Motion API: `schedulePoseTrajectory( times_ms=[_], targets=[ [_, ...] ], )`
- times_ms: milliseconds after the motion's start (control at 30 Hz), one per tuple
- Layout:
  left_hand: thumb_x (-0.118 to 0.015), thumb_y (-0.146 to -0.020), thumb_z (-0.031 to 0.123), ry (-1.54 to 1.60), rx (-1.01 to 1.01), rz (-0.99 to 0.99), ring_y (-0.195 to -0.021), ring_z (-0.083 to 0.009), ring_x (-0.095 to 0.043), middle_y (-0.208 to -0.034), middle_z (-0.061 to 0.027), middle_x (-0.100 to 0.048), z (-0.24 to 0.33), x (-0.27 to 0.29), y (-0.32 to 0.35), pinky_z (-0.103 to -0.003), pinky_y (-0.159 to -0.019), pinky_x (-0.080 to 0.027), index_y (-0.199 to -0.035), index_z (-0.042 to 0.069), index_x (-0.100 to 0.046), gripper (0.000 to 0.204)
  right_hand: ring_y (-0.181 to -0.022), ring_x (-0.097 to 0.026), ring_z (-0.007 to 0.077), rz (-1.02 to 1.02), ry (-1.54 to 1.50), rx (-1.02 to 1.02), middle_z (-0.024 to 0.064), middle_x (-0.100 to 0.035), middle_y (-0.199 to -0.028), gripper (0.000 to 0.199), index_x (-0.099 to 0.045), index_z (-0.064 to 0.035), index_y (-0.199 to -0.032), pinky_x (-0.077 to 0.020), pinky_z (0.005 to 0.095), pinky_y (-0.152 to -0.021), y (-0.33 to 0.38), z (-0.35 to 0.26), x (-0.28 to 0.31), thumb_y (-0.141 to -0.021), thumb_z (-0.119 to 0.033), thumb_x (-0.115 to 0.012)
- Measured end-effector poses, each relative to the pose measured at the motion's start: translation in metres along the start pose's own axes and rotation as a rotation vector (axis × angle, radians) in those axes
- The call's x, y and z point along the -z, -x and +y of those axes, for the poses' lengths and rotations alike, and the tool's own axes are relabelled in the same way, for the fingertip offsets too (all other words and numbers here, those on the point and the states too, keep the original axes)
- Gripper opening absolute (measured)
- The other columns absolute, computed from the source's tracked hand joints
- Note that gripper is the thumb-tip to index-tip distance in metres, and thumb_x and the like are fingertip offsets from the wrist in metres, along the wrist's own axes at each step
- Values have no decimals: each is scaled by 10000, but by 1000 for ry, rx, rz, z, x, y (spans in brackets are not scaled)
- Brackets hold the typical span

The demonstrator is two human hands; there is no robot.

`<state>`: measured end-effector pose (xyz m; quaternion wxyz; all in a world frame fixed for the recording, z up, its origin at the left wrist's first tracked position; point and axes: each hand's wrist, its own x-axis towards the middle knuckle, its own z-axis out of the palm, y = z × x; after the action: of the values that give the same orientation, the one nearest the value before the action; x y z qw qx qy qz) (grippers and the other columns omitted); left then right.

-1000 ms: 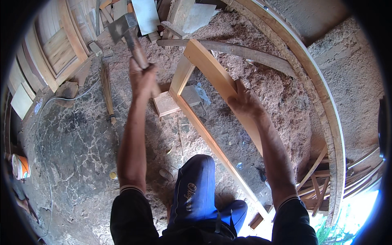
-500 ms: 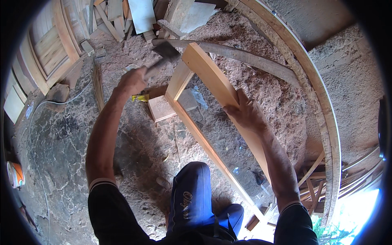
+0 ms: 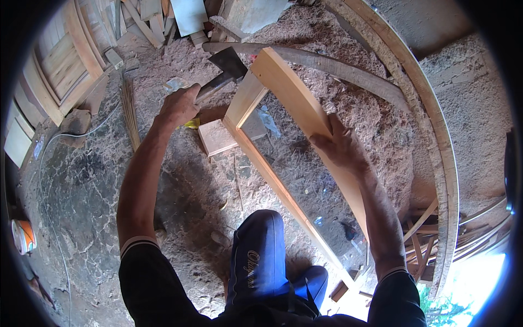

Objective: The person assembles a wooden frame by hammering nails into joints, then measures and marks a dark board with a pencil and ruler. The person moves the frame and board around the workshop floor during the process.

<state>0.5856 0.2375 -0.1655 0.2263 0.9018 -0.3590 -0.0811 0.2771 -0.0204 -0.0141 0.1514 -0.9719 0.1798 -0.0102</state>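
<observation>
My left hand (image 3: 180,106) is closed round the handle of a hatchet (image 3: 229,63). Its dark, broad head is close to the far corner of a long, pale wooden frame (image 3: 297,98). With its fingers over the top of the frame's right-hand board, my right hand (image 3: 344,146) grips and steadies it. The frame stands raised off the ground, its far end by a small wooden block (image 3: 216,136). Its near end reaches down to the right of my knee (image 3: 259,240).
A long curved timber (image 3: 419,103) arches along the right side. Another curved plank (image 3: 338,73) lies behind the frame among wood shavings. Panelled wooden pieces (image 3: 68,60) lean at the far left, beside offcuts (image 3: 144,22). A cable (image 3: 46,180) runs along the left floor near a tub (image 3: 23,237).
The hatchet head has shifted slightly right and turned, now closer to the frame's corner. In the picture, the frame and my right hand sit a little further right. Both grips stay closed.
</observation>
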Motion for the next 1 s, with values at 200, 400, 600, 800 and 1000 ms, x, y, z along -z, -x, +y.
schedulePoseTrajectory(
  times_ms=[200, 400, 600, 800, 1000],
  targets=[
    [-604, -843, 99, -56, 145, -95, -1087, -393, -663, -1122, -220, -696, -43, -41, -10, -491, -922, -511, -1179, 55, -613, 339, -766, -744, 375, 25, -3, 65, 235, -702, -818, 428, -461, -47, -1164, -593, 480, -650, 1, -2, -1, -969, -369, -665],
    [-620, -832, 108, 46, 252, -87, -1089, -398, -661, -1135, -219, -694, -58, -95, -10, -481, -917, -516, -1184, 44, -612, 358, -740, -747, 361, 21, 40, 21, 229, -699, -778, 400, -468, -46, -1174, -598, 472, -657, 8, -13, -3, -979, -338, -659],
    [-604, -852, 86, -105, 116, -195, -1129, -390, -649, -1173, -218, -686, -65, -89, -13, -465, -950, -519, -1198, 42, -606, 349, -777, -753, 349, 2, -8, 9, 232, -707, -816, 411, -473, -30, -1199, -602, 460, -683, 12, -18, 0, -980, -324, -657],
    [-596, -860, 76, -79, 117, -149, -1071, -394, -667, -1104, -226, -696, -62, -105, -10, -479, -903, -524, -1160, 49, -605, 301, -775, -750, 332, -8, -36, -27, 222, -707, -821, 405, -479, -33, -1183, -594, 470, -705, 10, -12, -4, -975, -327, -665],
    [-598, -856, 70, -117, 116, -206, -1079, -389, -667, -1136, -206, -700, -66, -101, -15, -460, -928, -532, -1284, 67, -588, 428, -789, -749, 326, -18, -4, -52, 223, -706, -830, 395, -479, -41, -1145, -591, 471, -707, 13, -13, 1, -969, -334, -676]
  ],
)
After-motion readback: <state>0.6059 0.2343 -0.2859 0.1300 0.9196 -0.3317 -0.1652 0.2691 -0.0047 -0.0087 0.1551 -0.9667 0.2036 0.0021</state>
